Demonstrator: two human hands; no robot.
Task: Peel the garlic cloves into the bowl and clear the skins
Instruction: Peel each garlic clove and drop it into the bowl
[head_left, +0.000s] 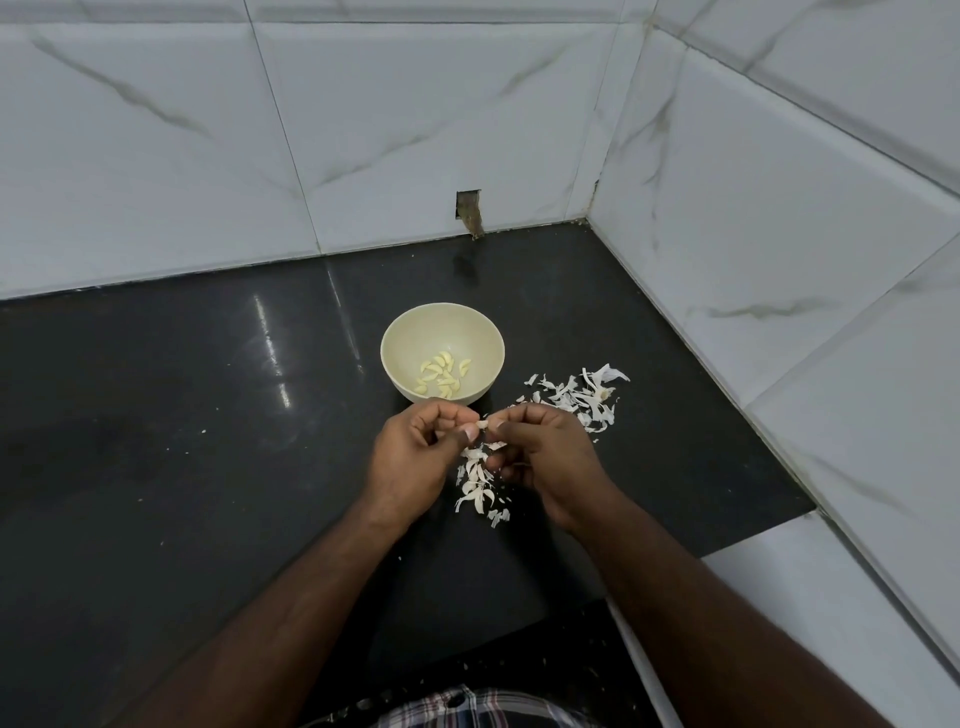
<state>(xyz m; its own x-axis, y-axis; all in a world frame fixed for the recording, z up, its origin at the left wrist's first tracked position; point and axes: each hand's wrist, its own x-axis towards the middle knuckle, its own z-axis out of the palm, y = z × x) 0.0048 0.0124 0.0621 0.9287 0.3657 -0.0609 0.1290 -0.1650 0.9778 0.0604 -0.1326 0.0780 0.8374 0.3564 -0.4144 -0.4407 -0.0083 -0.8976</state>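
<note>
both arms are reaching in over the counter (182, 467); left hand (415, 457) and right hand (545, 457) are meeting fingertip to fingertip, pinching a clove (482, 425) near the bowl (410, 332).

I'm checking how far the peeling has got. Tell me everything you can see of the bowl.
The bowl is small, round and deep, pale cream with a matte look, possibly plastic. It stands upright on the dark, glossy countertop, just beyond the hands, and neither hand touches it. About a dozen peeled garlic cloves lie loose in its bottom; the rest of the inside is bare. A scatter of skins lies on the counter to its right, apart from it.
</note>
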